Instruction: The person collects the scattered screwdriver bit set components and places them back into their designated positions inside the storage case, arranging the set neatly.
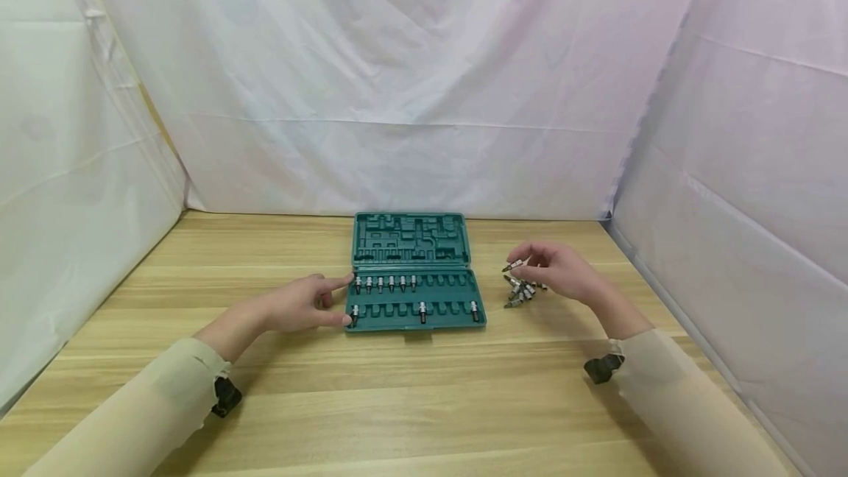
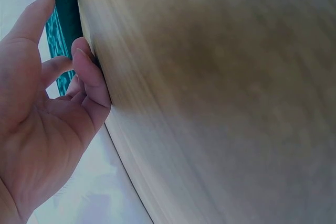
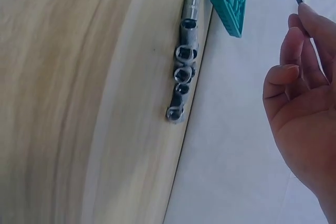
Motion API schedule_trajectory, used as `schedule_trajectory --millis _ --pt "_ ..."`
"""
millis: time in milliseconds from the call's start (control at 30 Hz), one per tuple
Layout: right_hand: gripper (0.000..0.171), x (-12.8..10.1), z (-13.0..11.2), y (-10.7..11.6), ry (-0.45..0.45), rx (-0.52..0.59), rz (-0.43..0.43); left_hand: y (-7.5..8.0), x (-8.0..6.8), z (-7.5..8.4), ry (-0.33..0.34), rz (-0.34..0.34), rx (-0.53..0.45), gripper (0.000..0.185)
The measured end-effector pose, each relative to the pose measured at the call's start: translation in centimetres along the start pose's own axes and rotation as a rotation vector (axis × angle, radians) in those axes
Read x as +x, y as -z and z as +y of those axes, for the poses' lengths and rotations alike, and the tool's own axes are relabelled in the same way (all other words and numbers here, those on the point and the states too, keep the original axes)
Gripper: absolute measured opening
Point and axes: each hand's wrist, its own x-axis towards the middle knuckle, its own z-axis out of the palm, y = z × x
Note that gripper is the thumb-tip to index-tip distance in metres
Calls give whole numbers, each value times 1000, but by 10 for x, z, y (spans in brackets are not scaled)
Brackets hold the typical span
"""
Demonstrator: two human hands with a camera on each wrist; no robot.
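A green plastic socket case (image 1: 445,324) lies unfolded on the wooden table, with moulded slots in both halves. Short silver bit sockets (image 1: 391,283) with dark tips fill the left part of its upper row, and 3 more stand spread along the lower row. My left hand (image 1: 298,306) touches the case's left edge with extended thumb and forefinger; its other fingers curl loosely in the left wrist view. Between thumb and fingertips, my right hand (image 1: 563,271) pinches a bit socket (image 1: 513,266), raised over the loose pile. Only its dark tip shows in the right wrist view.
The pile of loose bit sockets (image 1: 520,293) lies right of the case, below my right hand. White cloth (image 1: 397,94) hangs behind the table (image 1: 397,403) and on both sides. Each wrist carries a small black camera (image 1: 604,368) at the sleeve.
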Motion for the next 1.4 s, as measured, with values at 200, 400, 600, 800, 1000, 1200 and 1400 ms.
schedule_trajectory --millis 200,400,600,800,1000,1200,1400 --pt "24 2 -6 -2 -16 27 10 -1 1 -2 -1 2 4 91" --pt "33 5 -9 -4 -6 46 -10 -1 1 -2 -1 4 0 92" --pt "31 11 -13 -10 5 57 -31 -1 1 -2 -1 3 -2 92" --pt "33 18 -20 -16 -9 118 -45 -2 1 -3 -6 7 5 92" --pt "37 27 -27 -23 -1 148 -27 -1 1 -2 -6 8 2 92" --pt "40 37 -31 -33 27 143 -23 -1 0 -1 -2 7 -3 91" --pt "46 47 -33 -43 35 108 -60 -1 1 0 7 2 -9 91"
